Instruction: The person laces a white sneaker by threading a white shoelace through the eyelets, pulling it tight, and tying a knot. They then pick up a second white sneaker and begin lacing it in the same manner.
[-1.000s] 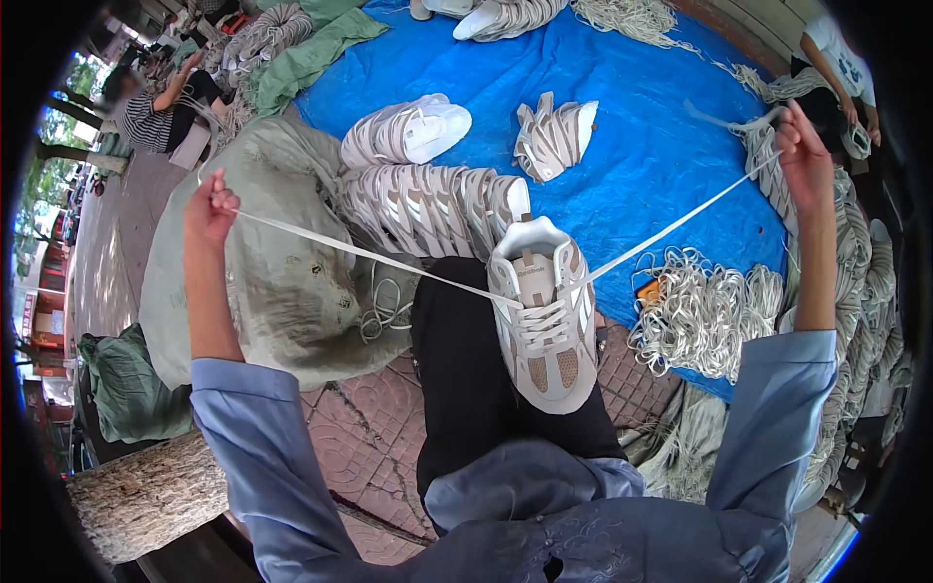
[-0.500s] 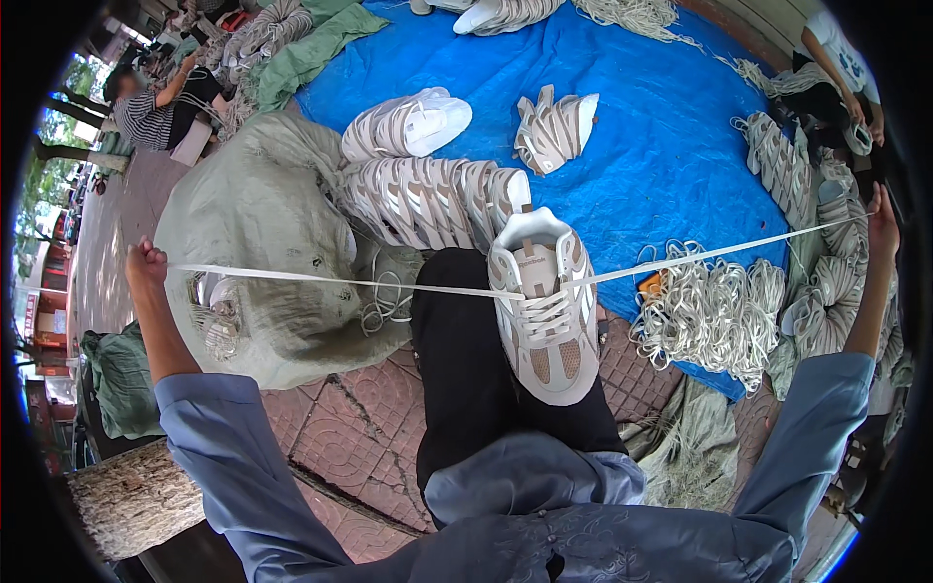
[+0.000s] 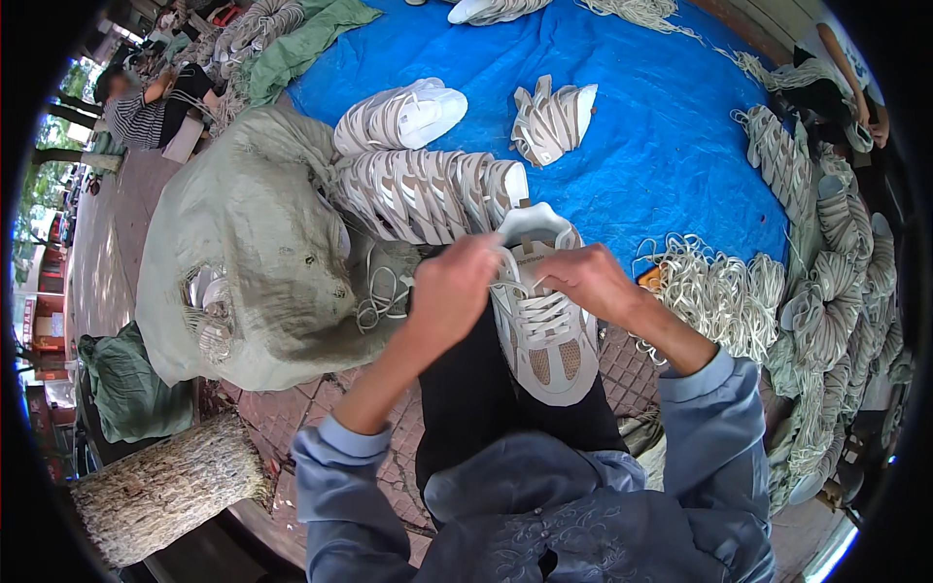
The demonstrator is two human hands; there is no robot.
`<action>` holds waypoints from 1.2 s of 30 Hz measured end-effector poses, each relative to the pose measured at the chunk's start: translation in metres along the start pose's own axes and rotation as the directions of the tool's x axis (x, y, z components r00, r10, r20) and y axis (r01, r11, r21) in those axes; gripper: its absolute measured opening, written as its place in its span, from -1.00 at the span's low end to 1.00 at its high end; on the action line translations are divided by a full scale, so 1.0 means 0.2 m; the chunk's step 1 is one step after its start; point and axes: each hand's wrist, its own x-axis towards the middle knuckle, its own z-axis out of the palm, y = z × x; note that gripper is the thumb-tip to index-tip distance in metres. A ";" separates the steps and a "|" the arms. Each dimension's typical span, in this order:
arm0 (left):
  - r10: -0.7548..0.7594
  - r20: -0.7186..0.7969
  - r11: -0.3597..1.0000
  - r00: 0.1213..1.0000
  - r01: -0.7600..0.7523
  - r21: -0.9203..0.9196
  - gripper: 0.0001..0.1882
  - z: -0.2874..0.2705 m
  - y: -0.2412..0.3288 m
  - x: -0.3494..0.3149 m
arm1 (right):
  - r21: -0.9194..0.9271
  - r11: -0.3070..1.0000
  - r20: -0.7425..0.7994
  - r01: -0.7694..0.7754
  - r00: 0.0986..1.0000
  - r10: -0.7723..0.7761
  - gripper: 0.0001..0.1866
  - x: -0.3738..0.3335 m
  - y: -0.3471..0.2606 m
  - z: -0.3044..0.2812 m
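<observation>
On my lap lies a cream and beige sneaker upper (image 3: 552, 340), its toe toward me and its heel opening facing away. White laces (image 3: 546, 316) cross over its tongue in several rows. At the left side of the upper's throat, my left hand (image 3: 457, 282) is closed on a shoelace, blurred by motion, with a loop of it showing beside the fingers. My right hand (image 3: 589, 280) sits over the right side of the tongue, fingers pinched at the upper eyelets. Its fingertips hold the shoelace, mostly hidden there.
A blue tarp (image 3: 641, 146) spreads ahead, carrying stacked shoe uppers (image 3: 418, 194) and a heap of white laces (image 3: 724, 301). A grey-green sack (image 3: 253, 253) bulges at left, near a log (image 3: 175, 486). More bundled uppers (image 3: 836, 301) line the right. Other people sit at far left and upper right.
Both hands have come in from far left and far right, where they held the lace stretched wide, to the upper's throat. The lace is no longer taut across the view.
</observation>
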 end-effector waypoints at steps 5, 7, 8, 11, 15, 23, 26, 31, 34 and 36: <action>0.056 0.176 0.982 0.983 -0.086 0.170 -0.76 0.19 0.14 0.01 | -0.197 0.980 0.042 0.017 0.999 -0.009 -0.95 -0.12 0.03 0.04; 0.144 0.138 0.965 0.980 -0.170 0.201 -0.74 0.18 0.12 -0.03 | -0.180 0.983 0.023 0.035 0.999 -0.031 -0.95 -0.17 0.03 0.04; 0.183 0.118 0.953 0.976 -0.205 0.221 -0.72 0.17 0.11 -0.05 | -0.194 0.981 0.030 0.010 1.000 -0.004 -0.95 -0.18 0.02 0.05; 0.128 0.091 0.963 0.988 -0.146 0.225 -0.68 0.18 0.10 -0.10 | -0.224 0.974 0.015 -0.039 0.999 0.043 -0.91 -0.20 0.01 0.06; 0.071 0.076 0.985 0.995 -0.082 0.152 -0.71 0.21 0.09 -0.09 | -0.289 0.953 -0.038 -0.095 0.995 0.088 -0.87 -0.19 0.00 0.08; -0.152 -0.004 0.982 0.988 0.151 -0.111 -0.88 0.22 0.11 -0.11 | -0.248 0.966 -0.006 -0.071 0.997 0.072 -0.91 -0.17 0.03 0.14; -0.164 0.009 0.986 0.986 0.164 -0.017 -0.92 0.23 0.12 -0.12 | -0.081 0.994 -0.029 -0.079 0.997 0.077 -0.90 -0.17 0.05 0.16; -0.127 0.128 0.967 0.984 0.094 0.238 -0.96 0.19 0.13 -0.13 | 0.330 0.911 0.118 -0.249 0.968 0.222 -0.94 -0.13 0.08 0.16; -0.187 0.026 0.977 0.982 0.183 0.111 -0.97 0.18 0.14 -0.12 | 0.122 0.978 0.057 -0.169 0.985 0.163 -0.93 -0.11 0.07 0.15; -0.223 0.006 0.968 0.975 0.220 0.123 -0.97 0.18 0.14 -0.13 | -0.059 0.994 0.013 -0.089 0.996 0.090 -0.93 -0.10 0.06 0.14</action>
